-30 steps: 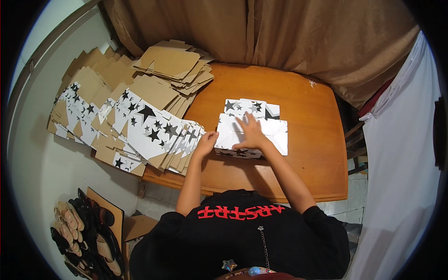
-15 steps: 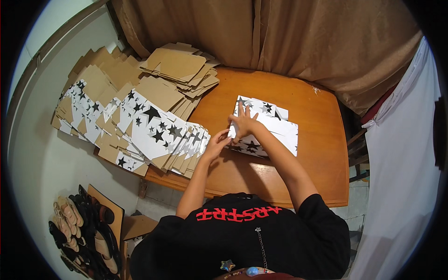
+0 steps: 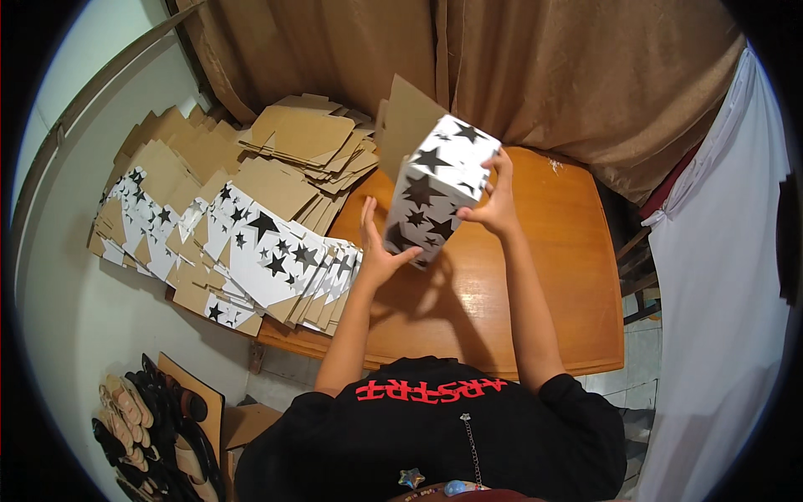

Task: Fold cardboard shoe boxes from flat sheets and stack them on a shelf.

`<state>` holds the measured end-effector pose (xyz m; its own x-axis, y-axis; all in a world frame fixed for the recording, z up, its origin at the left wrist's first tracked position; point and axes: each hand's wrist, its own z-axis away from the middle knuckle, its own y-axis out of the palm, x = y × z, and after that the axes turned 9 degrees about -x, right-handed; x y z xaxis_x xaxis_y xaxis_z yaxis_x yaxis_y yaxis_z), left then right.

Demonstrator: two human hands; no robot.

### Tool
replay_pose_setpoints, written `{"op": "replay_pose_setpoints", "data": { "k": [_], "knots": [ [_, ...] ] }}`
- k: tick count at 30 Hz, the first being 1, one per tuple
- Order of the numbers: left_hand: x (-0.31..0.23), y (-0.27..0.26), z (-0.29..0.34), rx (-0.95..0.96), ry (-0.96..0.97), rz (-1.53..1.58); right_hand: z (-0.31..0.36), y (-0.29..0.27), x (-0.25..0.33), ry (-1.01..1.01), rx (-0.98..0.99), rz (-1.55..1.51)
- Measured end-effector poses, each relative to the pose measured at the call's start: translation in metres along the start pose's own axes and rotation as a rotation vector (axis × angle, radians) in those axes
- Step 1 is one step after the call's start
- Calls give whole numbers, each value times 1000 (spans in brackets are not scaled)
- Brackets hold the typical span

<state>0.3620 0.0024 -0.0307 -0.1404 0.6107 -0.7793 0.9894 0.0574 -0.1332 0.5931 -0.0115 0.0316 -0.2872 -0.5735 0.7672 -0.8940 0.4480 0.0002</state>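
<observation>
The left hand is open, palm up and fingers spread, cupping the lower end of a white box with black stars; its fingertips press against the bottom corner of the box. The right hand grips the box from the far side, fingers curled over the upper right edge and thumb against the side face. The box is held between both hands, lifted clear of the wooden surface and tilted, its lower end toward the left hand and its upper end away from the person. A plain brown flap stands up from the top of the box, unfolded.

Just to the left of the left hand, a fanned row of flat star-printed box blanks lies overlapping across the left edge of the surface. Beyond them sits a stack of brown cardboard blanks, plain side up. A brown curtain hangs behind the surface, and a white cloth hangs at the right. Sandals lie on the floor at the lower left.
</observation>
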Motion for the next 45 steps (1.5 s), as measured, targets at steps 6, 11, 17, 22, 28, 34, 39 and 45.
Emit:
{"op": "replay_pose_setpoints", "data": {
  "k": [6,11,17,22,28,34,39,45],
  "knots": [
    [34,2,18,92,-155,-83,99,-15,-85,3,-228,-98],
    [40,6,46,208,13,-384,146,-38,-98,222,-221,-190],
    [47,28,76,328,235,-485,164,-81,-124,875,-335,-138],
    [57,43,95,326,310,-556,117,-85,-137,743,-428,79],
    [54,20,60,22,102,-563,64,-76,-157,847,-569,-182],
    [108,-7,54,64,-184,-261,65,-63,-159,769,-581,-402],
    [113,8,65,-95,-299,-213,84,-71,-134,575,-432,-475],
    [106,19,80,-398,-399,-182,105,-71,-59,374,104,178]
  ]
}}
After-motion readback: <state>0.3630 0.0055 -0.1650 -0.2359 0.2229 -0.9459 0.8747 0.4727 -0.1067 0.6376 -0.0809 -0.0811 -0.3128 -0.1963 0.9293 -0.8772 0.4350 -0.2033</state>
